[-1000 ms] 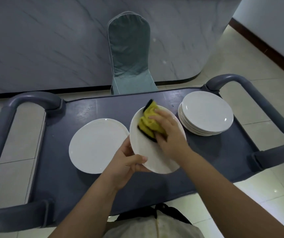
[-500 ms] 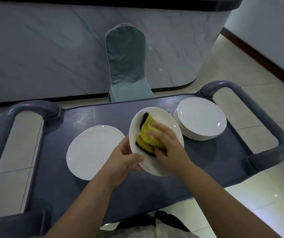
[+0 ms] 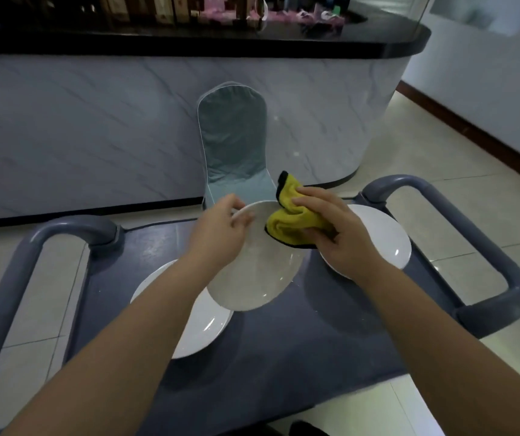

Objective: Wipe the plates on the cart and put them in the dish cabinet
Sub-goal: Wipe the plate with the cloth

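Pinching a glossy white plate [image 3: 252,275] by its far rim with the left hand [image 3: 221,234] above the cart [image 3: 283,357], clutching a yellow cloth [image 3: 290,221] against it with the right hand [image 3: 337,237]. Partly hiding a second plate [image 3: 384,237] behind that hand.

One view only: your head camera. It sits above the cart [image 3: 283,357], facing forward and tilted down. Wide lens; the edges bow. Close range: your forearms enter from the bottom edge. Left hand [image 3: 221,228] with the plate [image 3: 252,272] and right hand [image 3: 343,234] with the cloth [image 3: 293,221] meet just above centre. The far field reaches the chair [image 3: 233,146] and the dark bar surface [image 3: 189,42].
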Demonstrator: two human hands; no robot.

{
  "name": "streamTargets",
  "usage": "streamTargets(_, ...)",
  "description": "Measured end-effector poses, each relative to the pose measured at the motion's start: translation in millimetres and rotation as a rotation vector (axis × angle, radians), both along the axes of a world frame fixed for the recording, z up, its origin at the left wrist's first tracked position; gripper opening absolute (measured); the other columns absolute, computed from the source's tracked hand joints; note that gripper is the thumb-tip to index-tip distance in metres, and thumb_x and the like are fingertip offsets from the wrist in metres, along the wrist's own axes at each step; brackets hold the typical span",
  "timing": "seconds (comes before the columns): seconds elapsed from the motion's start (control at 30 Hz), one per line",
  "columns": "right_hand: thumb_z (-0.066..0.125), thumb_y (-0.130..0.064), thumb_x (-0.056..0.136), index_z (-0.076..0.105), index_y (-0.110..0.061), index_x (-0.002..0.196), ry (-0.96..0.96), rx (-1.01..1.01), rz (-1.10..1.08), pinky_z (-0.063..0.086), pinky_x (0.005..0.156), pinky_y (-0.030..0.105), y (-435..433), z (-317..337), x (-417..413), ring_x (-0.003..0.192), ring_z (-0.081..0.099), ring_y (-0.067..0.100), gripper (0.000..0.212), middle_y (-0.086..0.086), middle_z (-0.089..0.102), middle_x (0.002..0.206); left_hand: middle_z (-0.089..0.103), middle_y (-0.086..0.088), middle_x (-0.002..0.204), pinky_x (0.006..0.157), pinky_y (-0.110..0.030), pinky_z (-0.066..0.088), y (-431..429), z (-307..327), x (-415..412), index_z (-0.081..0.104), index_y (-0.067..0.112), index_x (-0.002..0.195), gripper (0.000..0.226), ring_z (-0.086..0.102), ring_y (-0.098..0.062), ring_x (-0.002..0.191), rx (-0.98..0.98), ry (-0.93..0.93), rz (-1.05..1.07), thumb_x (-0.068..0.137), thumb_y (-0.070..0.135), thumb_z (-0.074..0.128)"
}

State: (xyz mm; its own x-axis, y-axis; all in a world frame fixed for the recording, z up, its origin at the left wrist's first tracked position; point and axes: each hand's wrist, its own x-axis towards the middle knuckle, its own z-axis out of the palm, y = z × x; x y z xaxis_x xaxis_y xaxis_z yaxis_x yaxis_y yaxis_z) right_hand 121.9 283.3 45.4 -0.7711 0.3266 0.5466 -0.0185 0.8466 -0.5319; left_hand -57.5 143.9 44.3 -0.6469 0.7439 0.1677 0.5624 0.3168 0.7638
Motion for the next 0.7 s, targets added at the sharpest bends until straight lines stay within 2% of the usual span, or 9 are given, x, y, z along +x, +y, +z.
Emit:
streamTargets(0.17, 0.07, 0.002, 0.085, 0.054, -0.006, 0.133, -0.039, -0.035, 0.074, 0.039, 0.11, 0.035, -7, -1, -21, 0.132, 0.046, 0.016, 0.051, 0.007, 0.05, 0.14, 0.064, -0.004, 0.077, 0.049, -0.028, 0.034, -7, -4, 1, 0.052, 0.021, 0.087, 0.012, 0.054, -0.026, 0.066, 0.011, 0.27, -0.11, 0.096, 0.029, 0.054)
streamTargets(0.23, 0.074, -0.004, 0.084, 0.055, -0.015, 0.134, -0.138, -0.145, 0.082, 0.041, 0.106, 0.027, -5, 9, -21, 0.123, 0.05, 0.003, 0.054, -0.006, 0.056, 0.131, 0.065, -0.009, 0.07, 0.048, -0.029, 0.032, -13, -8, -6, 0.056, 0.016, 0.087, 0.014, 0.056, -0.034, 0.059, 0.057, 0.443, -0.163, 0.094, 0.028, 0.055)
streamTargets(0.3, 0.08, -0.015, 0.08, 0.056, -0.029, 0.132, -0.327, -0.225, 0.101, 0.044, 0.098, 0.02, -1, 21, -23, 0.114, 0.053, -0.002, 0.058, -0.019, 0.058, 0.122, 0.06, -0.006, 0.057, 0.047, -0.024, 0.025, -17, -5, -10, 0.057, 0.015, 0.083, 0.018, 0.053, -0.033, 0.047, 0.101, 0.655, -0.217, 0.087, 0.031, 0.051)
streamTargets(0.37, 0.084, -0.024, 0.074, 0.061, -0.029, 0.124, -0.406, -0.14, 0.101, 0.045, 0.09, 0.018, -4, 25, -31, 0.105, 0.057, 0.002, 0.056, -0.018, 0.063, 0.113, 0.055, -0.003, 0.052, 0.046, -0.022, 0.02, -19, 2, -8, 0.054, 0.017, 0.083, 0.016, 0.048, -0.031, 0.039, 0.127, 0.753, -0.281, 0.083, 0.031, 0.046)
streamTargets(0.43, 0.081, -0.037, 0.072, 0.066, -0.025, 0.116, -0.353, -0.052, 0.074, 0.047, 0.085, 0.022, -13, 25, -41, 0.095, 0.06, 0.006, 0.047, -0.012, 0.066, 0.105, 0.053, -0.003, 0.052, 0.045, -0.022, 0.019, -19, 6, -7, 0.052, 0.018, 0.083, 0.014, 0.045, -0.028, 0.038, 0.164, 0.777, -0.311, 0.085, 0.03, 0.044)
streamTargets(0.53, 0.08, -0.033, 0.075, 0.069, -0.024, 0.108, -0.278, -0.139, 0.016, 0.045, 0.076, 0.015, -13, 32, -37, 0.086, 0.062, -0.001, 0.036, -0.014, 0.068, 0.094, 0.052, 0.0, 0.054, 0.046, -0.022, 0.022, -24, 11, -11, 0.045, 0.023, 0.084, 0.015, 0.046, -0.023, 0.045, 0.22, 0.679, -0.185, 0.088, 0.036, 0.05)
streamTargets(0.57, 0.081, -0.028, 0.077, 0.068, -0.028, 0.106, -0.302, -0.213, -0.021, 0.041, 0.07, 0.007, -7, 32, -31, 0.082, 0.06, -0.01, 0.033, -0.018, 0.066, 0.089, 0.053, 0.001, 0.057, 0.047, -0.024, 0.027, -28, 12, -15, 0.046, 0.023, 0.085, 0.015, 0.047, -0.019, 0.05, 0.252, 0.547, -0.086, 0.088, 0.037, 0.053)
streamTargets(0.63, 0.079, -0.02, 0.078, 0.064, -0.033, 0.098, -0.326, -0.336, -0.123, 0.037, 0.063, 0.0, 3, 20, -24, 0.073, 0.057, -0.018, 0.028, -0.02, 0.063, 0.078, 0.056, 0.006, 0.069, 0.054, -0.016, 0.035, -34, 10, -22, 0.052, 0.024, 0.082, 0.011, 0.051, -0.008, 0.061, 0.425, 0.231, 0.087, 0.087, 0.029, 0.06)
streamTargets(0.7, 0.08, -0.015, 0.076, 0.064, -0.034, 0.091, -0.235, -0.517, -0.211, 0.042, 0.064, 0.004, 0, 0, -25, 0.074, 0.064, -0.004, 0.029, -0.014, 0.067, 0.075, 0.059, 0.011, 0.077, 0.059, -0.013, 0.039, -37, 0, -22, 0.052, 0.026, 0.078, 0.013, 0.053, -0.002, 0.066, 0.521, 0.103, 0.179, 0.088, 0.023, 0.061)
